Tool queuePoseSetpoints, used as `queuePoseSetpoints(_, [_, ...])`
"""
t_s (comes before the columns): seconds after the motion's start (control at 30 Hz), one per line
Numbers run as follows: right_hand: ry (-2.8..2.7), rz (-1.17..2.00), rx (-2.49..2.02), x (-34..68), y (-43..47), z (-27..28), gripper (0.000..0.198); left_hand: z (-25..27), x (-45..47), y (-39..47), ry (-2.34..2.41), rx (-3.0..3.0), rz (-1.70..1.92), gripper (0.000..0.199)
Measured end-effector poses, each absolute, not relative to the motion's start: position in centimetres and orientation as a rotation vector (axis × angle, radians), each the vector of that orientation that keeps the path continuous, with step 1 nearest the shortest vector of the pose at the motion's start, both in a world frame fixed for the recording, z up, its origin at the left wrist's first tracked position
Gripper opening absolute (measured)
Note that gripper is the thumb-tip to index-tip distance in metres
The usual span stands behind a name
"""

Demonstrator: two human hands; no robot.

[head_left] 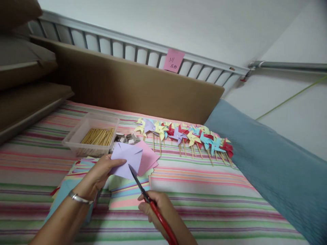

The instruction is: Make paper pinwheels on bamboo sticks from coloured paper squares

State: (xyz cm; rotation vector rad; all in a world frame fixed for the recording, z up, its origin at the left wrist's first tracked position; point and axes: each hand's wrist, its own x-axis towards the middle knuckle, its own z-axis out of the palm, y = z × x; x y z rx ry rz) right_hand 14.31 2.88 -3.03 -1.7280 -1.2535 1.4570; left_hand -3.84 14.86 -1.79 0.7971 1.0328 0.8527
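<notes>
Lilac sheet under scissors, to the near right of the tub. The left hand, just in front of the tub, has its grip on the sheet's left edge, thumb uppermost; the fingers beneath are hidden. The right hand, farther right of the tub, grasps the scissors, tips at the sheet; blade opening is unclear, and the handles are cut off below. Pink paper, right of the tub, is partly covered by the sheet. Pinwheels, well right of the tub, overlap too closely to count.
</notes>
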Motion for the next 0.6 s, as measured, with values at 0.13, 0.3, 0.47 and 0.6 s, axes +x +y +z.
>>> queuePoseSetpoints(0.13, [-1.229,1.476,-1.722,14.12,2.78,-2.53,0.026,-1.7,-3.78,14.85,1.048,0.784,0.853,0.026])
queuePoseSetpoints(0.3, [-1.247,1.453,-1.705,13.95,2.73,-2.44,0.023,-1.7,-3.74,14.96,1.042,0.781,0.847,0.026])
queuePoseSetpoints(0.47, [-1.265,1.453,-1.716,13.84,2.91,-2.96,0.024,-1.72,-3.85,14.9,1.031,0.796,0.86,0.026])
queuePoseSetpoints(0.6, [-1.37,1.385,-1.748,13.93,3.1,-3.16,0.022,-1.82,-3.83,14.86,1.037,0.797,0.858,0.026])
